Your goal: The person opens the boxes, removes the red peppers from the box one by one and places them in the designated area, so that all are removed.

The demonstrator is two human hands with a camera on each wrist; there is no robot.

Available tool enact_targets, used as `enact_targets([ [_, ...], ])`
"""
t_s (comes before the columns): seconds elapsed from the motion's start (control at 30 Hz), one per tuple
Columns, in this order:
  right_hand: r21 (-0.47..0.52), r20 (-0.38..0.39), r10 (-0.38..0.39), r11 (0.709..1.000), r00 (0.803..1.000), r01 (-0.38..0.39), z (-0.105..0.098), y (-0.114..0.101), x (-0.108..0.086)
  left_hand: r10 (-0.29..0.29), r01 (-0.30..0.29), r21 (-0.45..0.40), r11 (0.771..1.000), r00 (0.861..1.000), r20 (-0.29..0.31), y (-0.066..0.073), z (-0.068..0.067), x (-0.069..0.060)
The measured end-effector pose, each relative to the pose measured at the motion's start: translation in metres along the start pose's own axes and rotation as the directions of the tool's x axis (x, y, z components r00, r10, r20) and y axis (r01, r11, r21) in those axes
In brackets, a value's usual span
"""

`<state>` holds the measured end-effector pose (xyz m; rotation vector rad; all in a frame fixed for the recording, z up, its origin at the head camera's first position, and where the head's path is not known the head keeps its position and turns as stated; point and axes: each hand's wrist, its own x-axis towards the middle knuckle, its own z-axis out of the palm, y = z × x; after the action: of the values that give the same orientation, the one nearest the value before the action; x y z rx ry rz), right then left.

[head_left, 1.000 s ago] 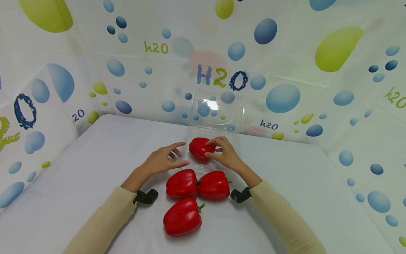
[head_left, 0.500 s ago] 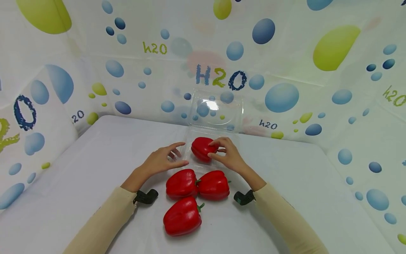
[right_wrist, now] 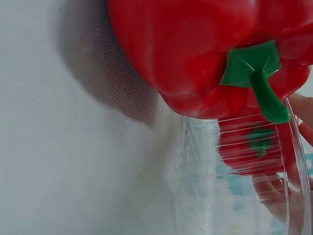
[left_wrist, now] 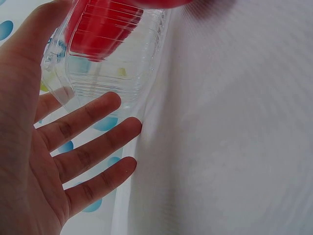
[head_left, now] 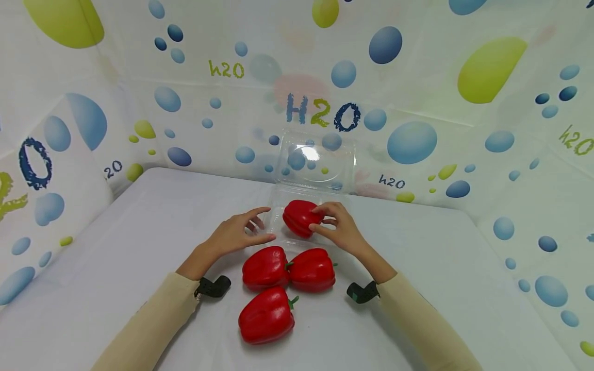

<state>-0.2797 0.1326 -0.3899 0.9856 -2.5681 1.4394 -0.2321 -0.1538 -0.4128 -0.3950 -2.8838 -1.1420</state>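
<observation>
A red bell pepper [head_left: 300, 218] lies inside a clear plastic clamshell box [left_wrist: 127, 81], whose transparent lid [head_left: 317, 159] stands raised at the back. My right hand [head_left: 342, 228] reaches in from the right and holds that pepper between thumb and fingers. In the right wrist view its green stem [right_wrist: 260, 140] shows through the box wall. At the box's left side my left hand [head_left: 237, 232] has its fingers extended and spread, the thumb near the front left corner. Whether it touches the wall I cannot tell. Nothing is gripped in it.
Three more red bell peppers lie on the white table in front of the box: a left one [head_left: 265, 269], a right one [head_left: 312, 270] and a nearest one [head_left: 266, 315]. Behind the table hangs a patterned backdrop [head_left: 223, 103].
My right hand has shifted slightly right, and the bell pepper it holds has moved right with it inside the box. The left hand and the three peppers on the table have stayed put.
</observation>
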Motion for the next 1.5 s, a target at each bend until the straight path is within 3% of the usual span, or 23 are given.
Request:
enact_targets([
  [0.6, 0.141, -0.073, 0.026, 0.99, 0.997, -0.015, -0.003, -0.002, -0.013, -0.006, 0.006, -0.006, 1.0, 1.0, 0.003, -0.001, 0.001, 0.001],
  [1.5, 0.212, -0.113, 0.001, 0.977, 0.994, 0.023, -0.018, -0.014, -0.03, -0.016, 0.016, 0.004, 1.0, 1.0, -0.008, 0.0, 0.002, 0.0],
])
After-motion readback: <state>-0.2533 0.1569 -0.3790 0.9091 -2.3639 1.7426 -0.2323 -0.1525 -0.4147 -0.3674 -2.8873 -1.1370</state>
